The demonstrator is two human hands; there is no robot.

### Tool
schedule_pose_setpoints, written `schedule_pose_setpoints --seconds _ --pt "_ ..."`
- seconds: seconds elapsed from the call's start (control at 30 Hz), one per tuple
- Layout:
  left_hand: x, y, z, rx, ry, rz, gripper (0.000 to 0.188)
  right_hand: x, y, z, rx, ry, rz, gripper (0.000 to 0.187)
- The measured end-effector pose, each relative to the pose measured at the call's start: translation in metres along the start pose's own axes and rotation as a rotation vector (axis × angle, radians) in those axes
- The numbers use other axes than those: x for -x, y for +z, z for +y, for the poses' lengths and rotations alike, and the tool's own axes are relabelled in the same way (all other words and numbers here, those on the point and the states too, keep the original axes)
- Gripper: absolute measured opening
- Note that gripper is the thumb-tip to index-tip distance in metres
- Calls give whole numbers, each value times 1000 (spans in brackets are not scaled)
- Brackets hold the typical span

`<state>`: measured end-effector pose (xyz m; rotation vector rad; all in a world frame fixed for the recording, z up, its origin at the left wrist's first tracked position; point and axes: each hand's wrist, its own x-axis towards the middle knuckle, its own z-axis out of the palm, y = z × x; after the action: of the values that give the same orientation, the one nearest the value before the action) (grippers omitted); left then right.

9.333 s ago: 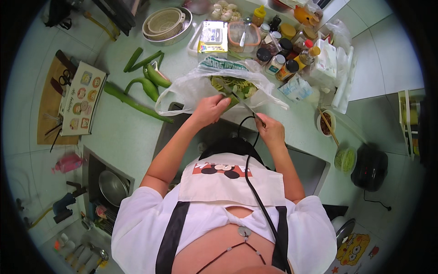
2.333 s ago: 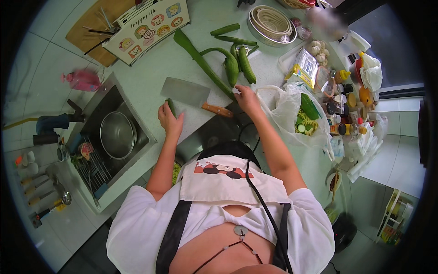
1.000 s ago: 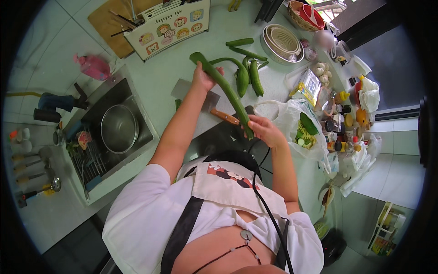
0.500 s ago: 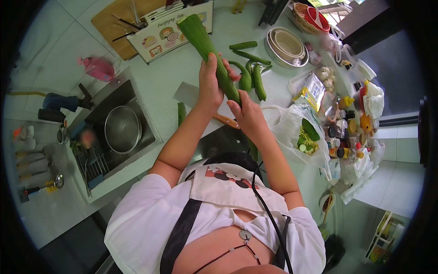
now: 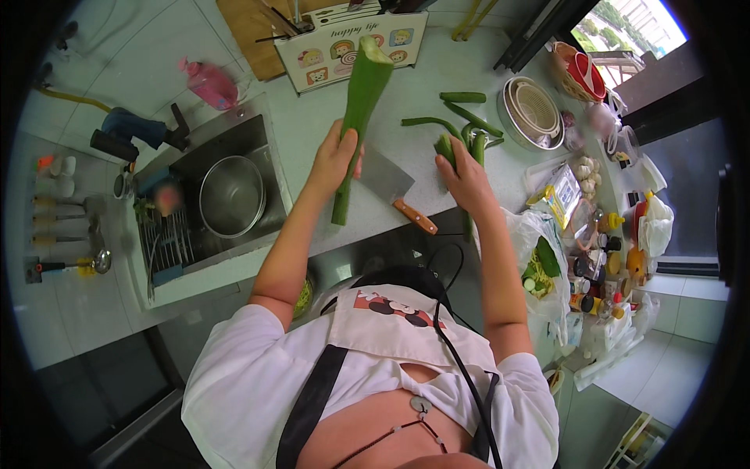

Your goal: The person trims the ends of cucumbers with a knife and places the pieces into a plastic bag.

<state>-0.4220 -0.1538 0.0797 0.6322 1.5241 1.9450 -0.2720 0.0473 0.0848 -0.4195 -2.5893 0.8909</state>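
Note:
My left hand (image 5: pixel 334 162) is closed around a long green luffa (image 5: pixel 367 86), held upright over the counter with its wide, pale cut end pointing away from me. A cleaver (image 5: pixel 387 180) lies on the counter between my hands, its wooden handle (image 5: pixel 415 216) toward me. To its right, my right hand (image 5: pixel 469 178) is closed on a green luffa piece (image 5: pixel 444 147); only the far end shows past the fingers. Other green luffas (image 5: pixel 471 117) lie just beyond that hand, partly hidden by it. A peeler's metal part seems to show beside them.
The sink (image 5: pixel 269 148) at left holds a metal basin (image 5: pixel 232 195) and a rack. A knife holder (image 5: pixel 351 47) stands at the back. On the right are nested bowls (image 5: pixel 533 113), a plastic bag of vegetables (image 5: pixel 519 234), garlic (image 5: pixel 586 172) and several bottles.
My hands have parted: both were on the long luffa, and now only the left holds it, turned more upright. My right hand has moved right and grips a green piece. The view has shifted.

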Motion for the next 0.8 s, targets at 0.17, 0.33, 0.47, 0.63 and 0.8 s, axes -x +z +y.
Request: schedule_pose_setpoints --seconds 0.17,0.33,0.47,0.63,0.8 --pt "39 4 -17 -26 182 -76 44 -27 29 -2 214 20 -140 51" --pt "58 2 -19 37 214 -90 49 -28 54 19 385 -90 99 53" --pt "70 -9 -17 59 125 -74 53 13 72 37 371 135 -216 35" --pt "81 -27 -36 213 69 -128 50 86 107 35 529 108 -336 57" --pt "89 -29 -41 238 17 -80 44 82 122 44 534 136 -315 60"
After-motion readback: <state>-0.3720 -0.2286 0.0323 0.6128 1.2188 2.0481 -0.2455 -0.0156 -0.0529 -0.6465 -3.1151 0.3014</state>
